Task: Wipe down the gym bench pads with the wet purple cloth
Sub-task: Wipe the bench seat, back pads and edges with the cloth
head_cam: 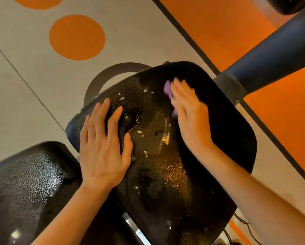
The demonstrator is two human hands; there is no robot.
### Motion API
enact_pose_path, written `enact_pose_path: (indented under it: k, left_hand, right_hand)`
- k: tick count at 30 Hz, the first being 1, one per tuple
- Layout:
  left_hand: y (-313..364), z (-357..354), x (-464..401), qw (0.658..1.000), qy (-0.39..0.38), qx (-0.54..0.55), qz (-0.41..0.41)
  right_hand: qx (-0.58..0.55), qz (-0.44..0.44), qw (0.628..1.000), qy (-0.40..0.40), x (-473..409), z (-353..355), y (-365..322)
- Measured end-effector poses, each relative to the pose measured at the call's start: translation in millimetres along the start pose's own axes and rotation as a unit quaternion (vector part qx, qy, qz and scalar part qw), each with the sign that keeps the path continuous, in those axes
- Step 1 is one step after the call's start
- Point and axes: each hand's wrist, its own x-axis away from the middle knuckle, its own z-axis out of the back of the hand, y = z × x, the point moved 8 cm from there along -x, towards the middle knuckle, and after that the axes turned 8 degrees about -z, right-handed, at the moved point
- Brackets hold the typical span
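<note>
Black pebbled vinyl, wet and shiny, covers both pads. Far left, the second pad (29, 188) sits low in view, glistening with droplets, apart from both your hands. Next, your left hand (102, 144) lies flat on the seat pad (158, 165), fingers straight and spread, holding nothing, just bracing near the pad's left edge. The middle of the seat pad shows wet streaks and pale flecks. Further right, your right hand (188, 112) is pressed over the purple cloth (167, 89); the hand is motion-blurred, so whether the fingers curl round the cloth or only press it flat, cannot tell. The cloth peeks out on the left side of those fingers, up near the pad's far right corner. The seat pad's long axis runs from that far end down toward you, so the unwiped stretch lies below and left of the cloth; the right hand is the one on it, and a pull back toward you looks like the next stroke. Right of the pad, a dark padded roller arm (271, 55) angles up. The floor (42, 82) is grey with orange circles and an orange zone.
</note>
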Motion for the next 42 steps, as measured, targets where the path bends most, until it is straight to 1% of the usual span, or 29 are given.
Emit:
enact_pose_path:
  k: [2, 3, 4, 5, 7, 8, 9, 10, 12, 13, 14, 15, 16, 18, 20, 22, 24, 25, 26, 27, 29, 31, 32, 35, 37, 38, 40, 41, 42]
  left_hand:
    - [-1.1, -0.5, 0.9, 1.0, -0.002, 0.005, 0.002]
    - [-1.1, 0.1, 1.1, 1.0, -0.002, 0.007, 0.003]
    - [-0.5, 0.4, 0.5, 1.0, -0.001, 0.008, 0.002]
    - [-0.3, 0.5, 0.2, 1.0, 0.0, 0.007, 0.001]
    - [-0.5, 0.9, 1.1, 1.0, 0.006, 0.004, 0.0]
    - [-0.7, 0.8, 1.3, 1.0, 0.008, 0.004, -0.002]
    - [-0.5, 0.5, 1.2, 1.0, 0.01, 0.006, -0.004]
    - [0.1, 0.4, 1.2, 1.0, 0.011, 0.008, -0.005]
    - [0.2, 1.0, 1.7, 1.0, 0.011, 0.012, -0.003]
    - [-0.6, 1.3, 2.2, 1.0, 0.011, 0.014, -0.001]
    - [-1.1, 1.8, 2.2, 1.0, 0.011, 0.014, 0.001]
    - [-0.8, 1.9, 1.4, 1.0, 0.011, 0.013, 0.001]
    - [-0.2, 1.4, 0.6, 1.0, 0.011, 0.01, -0.001]
    - [0.0, 1.0, 1.3, 1.0, 0.015, 0.003, -0.003]
    - [0.1, 0.8, 1.9, 1.0, 0.022, -0.001, -0.006]
    - [1.0, 1.2, 2.0, 1.0, 0.025, -0.001, -0.009]
    - [0.6, 1.5, 2.9, 1.0, 0.023, 0.001, -0.007]
    - [0.1, 2.2, 2.9, 1.0, 0.024, 0.003, -0.006]
    - [0.6, 2.8, 2.3, 1.0, 0.026, 0.003, -0.006]
    - [1.6, 2.9, 1.7, 1.0, 0.029, 0.002, -0.009]
    - [2.2, 3.7, 3.0, 0.999, 0.036, -0.002, -0.011]
    - [2.0, 3.9, 2.9, 0.999, 0.043, -0.004, -0.009]
    - [2.5, 3.4, 2.7, 0.999, 0.042, -0.004, -0.01]
    - [2.3, 3.7, 2.8, 0.999, 0.039, 0.0, -0.007]
    - [2.5, 4.4, 2.7, 0.999, 0.038, 0.004, -0.004]
    - [2.8, 4.5, 1.8, 0.999, 0.039, 0.004, -0.004]
    - [2.8, 4.4, 2.4, 0.999, 0.039, 0.002, -0.005]
    - [2.4, 4.4, 3.2, 0.999, 0.04, 0.002, -0.004]
    - [2.2, 4.3, 3.0, 0.999, 0.041, 0.002, -0.004]
  right_hand:
    - [0.003, 0.04, 0.997, -0.062, 60.1, 2.5, -0.9]
    - [0.025, 0.067, 0.995, -0.073, 62.3, 5.2, 1.1]
    - [0.043, 0.074, 0.994, -0.064, 44.7, 8.3, 4.1]
    - [0.051, 0.058, 0.996, -0.034, 14.8, 10.6, 8.0]
    - [0.04, -0.02, 0.998, 0.037, -44.7, 15.3, 12.4]
    - [0.03, -0.044, 0.997, 0.06, -53.3, 15.9, 10.8]
    - [0.011, -0.062, 0.996, 0.068, -43.8, 13.1, 10.9]
    - [-0.002, -0.059, 0.997, 0.056, -17.3, 8.0, 11.3]
    - [-0.001, -0.013, 1.0, 0.009, 63.5, -0.1, 4.7]
    - [-0.001, 0.016, 1.0, -0.017, 92.2, 0.5, -0.7]
    - [0.009, 0.045, 0.998, -0.039, 98.2, 2.9, -0.4]
    - [0.025, 0.059, 0.997, -0.043, 81.7, 7.2, 4.2]
    - [0.039, 0.046, 0.998, -0.026, 51.7, 11.9, 9.8]
    - [0.03, -0.028, 0.999, 0.033, -15.8, 20.1, 25.0]
    - [-0.007, -0.074, 0.994, 0.077, -26.5, 23.7, 26.5]
    - [-0.002, -0.063, 0.996, 0.056, 30.9, 17.5, 24.9]
    - [0.015, -0.005, 1.0, -0.006, 109.2, 12.2, 18.2]
    - [0.027, 0.021, 0.999, -0.042, 125.6, 12.7, 18.4]
    - [0.038, 0.036, 0.997, -0.064, 119.3, 15.5, 26.0]
    - [0.056, 0.03, 0.997, -0.046, 94.8, 23.4, 34.9]
    - [0.092, -0.044, 0.994, 0.048, 26.9, 41.9, 52.5]
    - [0.069, -0.097, 0.986, 0.117, 2.4, 52.4, 55.1]
    - [0.063, -0.125, 0.983, 0.115, 18.2, 45.7, 57.6]
    - [0.029, -0.076, 0.996, 0.033, 113.9, 27.1, 42.6]
    - [0.053, -0.012, 0.998, -0.011, 118.5, 37.1, 43.1]
    - [0.073, -0.009, 0.997, 0.002, 94.7, 46.2, 48.9]
    - [0.092, -0.08, 0.987, 0.101, 30.5, 67.9, 65.8]
    - [0.077, -0.116, 0.979, 0.151, 10.1, 74.8, 73.1]
    - [0.076, -0.138, 0.971, 0.179, 6.0, 75.7, 72.8]
